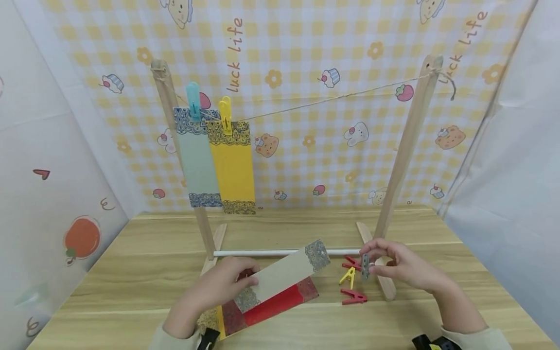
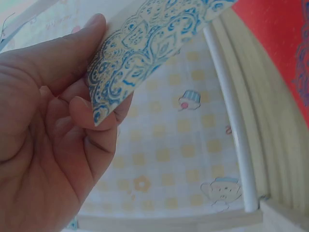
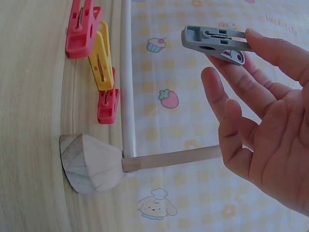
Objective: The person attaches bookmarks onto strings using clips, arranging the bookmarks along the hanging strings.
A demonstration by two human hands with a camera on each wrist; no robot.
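My left hand point(image 1: 225, 287) pinches a cream paper strip point(image 1: 280, 278) near its lower left end, thumb on top. The strip has ornate lace-like bands at both ends and tilts up to the right. In the left wrist view its patterned corner point(image 2: 140, 53) lies between thumb and curled fingers. Below it, a red strip point(image 1: 275, 307) with dark patterned ends overlaps a yellow strip point(image 1: 211, 322) on the table. At the right, my right hand point(image 1: 402, 265) pinches a grey clothespin point(image 3: 207, 39) by its handle end, between thumb and fingers. Its jaws point away from the hand.
A wooden frame with a right post point(image 1: 404, 150) and white crossbar point(image 1: 249, 253) carries a sagging string point(image 1: 315, 103). Blue point(image 1: 193, 99) and yellow point(image 1: 225, 114) clothespins hold pale green point(image 1: 199, 163) and yellow point(image 1: 234, 167) strips there. Red point(image 1: 353, 296) and yellow point(image 1: 348, 278) clothespins lie beside my right hand.
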